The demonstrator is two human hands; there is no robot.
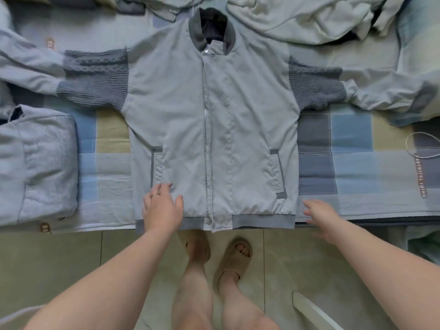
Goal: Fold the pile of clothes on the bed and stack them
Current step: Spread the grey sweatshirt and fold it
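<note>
Pale grey jacket (214,129) lies flat, front up, in the middle of the bed (352,163), zipped shut w/ collar at the far side and hem band at the near edge, slightly over the bed's edge. Both sleeves are spread straight out to the sides, each w/ a darker ribbed knit section near the shoulder. Left hand (162,208) rests on the jacket's lower front, just beside the pocket slit on that side, fingers spread and relaxed, gripping nothing; a thin ring (156,194) shows on one finger. Right hand (321,215) is off the jacket, just beside the hem corner on the other side, over the bed's edge, fingers straight and holding nothing; it's blurred, so can't tell if it touches the sheet. Hands are well apart. Folded garment (40,163) sits on the bed to the left, apart from the jacket. Heap of unfolded light clothes (297,17) lies at the far side, beyond the collar. A thin cord loop (421,145) lies on the sheet far right. Below, feet in tan slippers (234,256) stand on the tiled floor (59,258).
</note>
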